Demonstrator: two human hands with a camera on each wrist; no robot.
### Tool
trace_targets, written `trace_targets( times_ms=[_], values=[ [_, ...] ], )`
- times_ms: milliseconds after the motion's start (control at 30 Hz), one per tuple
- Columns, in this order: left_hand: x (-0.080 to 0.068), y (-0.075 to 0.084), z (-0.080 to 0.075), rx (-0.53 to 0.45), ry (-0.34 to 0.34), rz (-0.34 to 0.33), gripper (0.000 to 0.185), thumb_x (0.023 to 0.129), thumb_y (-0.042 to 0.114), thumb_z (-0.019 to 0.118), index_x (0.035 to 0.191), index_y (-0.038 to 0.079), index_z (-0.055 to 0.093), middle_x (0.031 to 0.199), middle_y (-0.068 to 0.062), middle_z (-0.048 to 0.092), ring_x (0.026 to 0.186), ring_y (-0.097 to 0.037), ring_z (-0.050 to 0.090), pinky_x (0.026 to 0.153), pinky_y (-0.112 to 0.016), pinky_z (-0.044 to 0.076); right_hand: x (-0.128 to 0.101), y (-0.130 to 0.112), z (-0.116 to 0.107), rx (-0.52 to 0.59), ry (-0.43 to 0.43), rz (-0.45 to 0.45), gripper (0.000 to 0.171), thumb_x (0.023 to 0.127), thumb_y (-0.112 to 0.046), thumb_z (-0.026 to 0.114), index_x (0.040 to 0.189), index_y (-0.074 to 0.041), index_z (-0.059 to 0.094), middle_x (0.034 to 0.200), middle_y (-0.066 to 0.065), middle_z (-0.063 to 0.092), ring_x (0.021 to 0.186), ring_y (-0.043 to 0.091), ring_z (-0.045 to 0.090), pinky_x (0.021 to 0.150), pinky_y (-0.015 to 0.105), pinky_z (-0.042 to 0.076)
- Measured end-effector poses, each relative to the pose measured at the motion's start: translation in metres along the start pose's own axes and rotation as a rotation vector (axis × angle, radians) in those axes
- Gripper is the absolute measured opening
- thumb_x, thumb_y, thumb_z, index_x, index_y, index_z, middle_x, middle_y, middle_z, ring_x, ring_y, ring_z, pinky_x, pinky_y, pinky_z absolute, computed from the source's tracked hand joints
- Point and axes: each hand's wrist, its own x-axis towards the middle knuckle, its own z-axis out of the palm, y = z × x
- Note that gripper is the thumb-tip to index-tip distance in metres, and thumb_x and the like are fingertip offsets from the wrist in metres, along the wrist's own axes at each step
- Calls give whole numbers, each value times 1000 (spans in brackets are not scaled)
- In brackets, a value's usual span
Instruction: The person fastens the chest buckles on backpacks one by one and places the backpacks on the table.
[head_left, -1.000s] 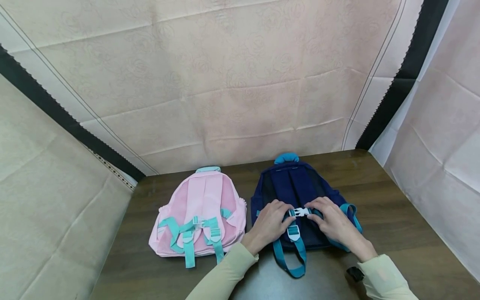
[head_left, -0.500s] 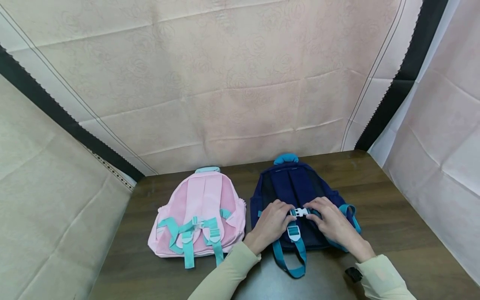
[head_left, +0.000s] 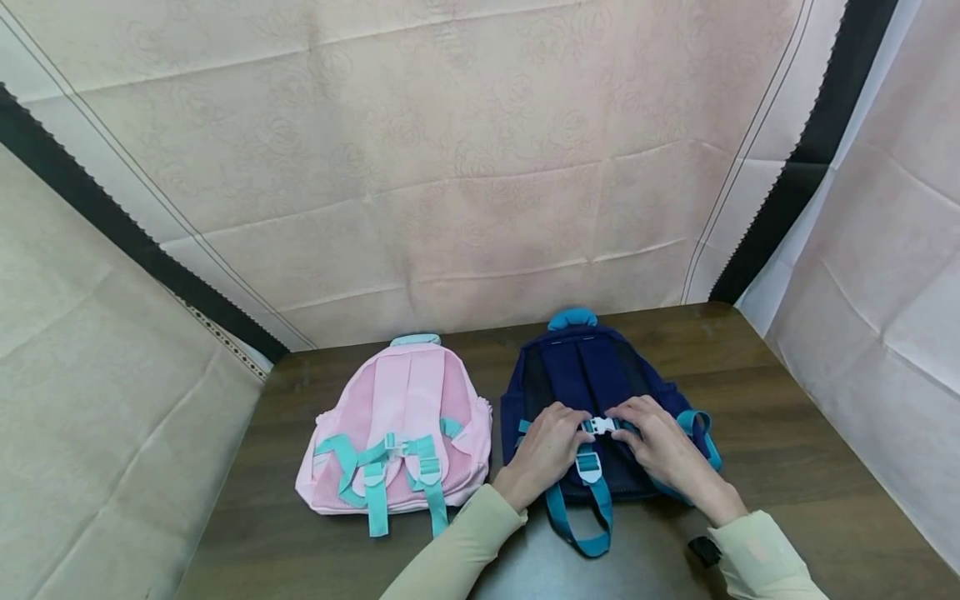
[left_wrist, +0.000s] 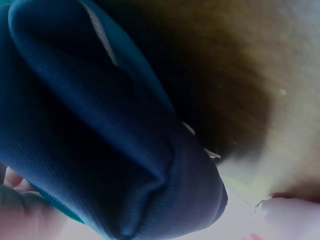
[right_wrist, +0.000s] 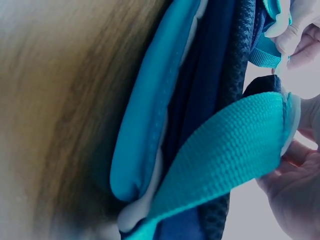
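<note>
A navy backpack lies with its strap side up on the table in the head view. Across its middle sits a white side-release buckle on teal webbing. From the left, my left hand pinches one end of the buckle between thumb and fingers. My right hand pinches the opposite end. Whether the two halves are fully joined is too small to tell. A teal strap runs toward the fingers in the right wrist view. Navy fabric fills much of the left wrist view, hiding most of the hand.
Left of the navy one lies a pink backpack with mint straps. A teal strap loop hangs toward the front of the wooden table. A small black object is beside the right sleeve. Pale cloth walls surround the table.
Both hands have drawn slightly closer together, and the white buckle's visible length is a little shorter. The backpacks stay in place.
</note>
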Motion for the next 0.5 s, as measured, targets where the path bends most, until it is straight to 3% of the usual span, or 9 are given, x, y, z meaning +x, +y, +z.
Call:
trace_targets(
  times_ms=[500],
  values=[
    [2,1,2,34,8,51,23,98,24,65,115,10,73,106,1,78,94,-10,67,83,-16,54,-1,0,4,10,-22,-2,27,85,0,75,112,-2,73,107,5,72,102,21,64,85,42,58]
  ],
)
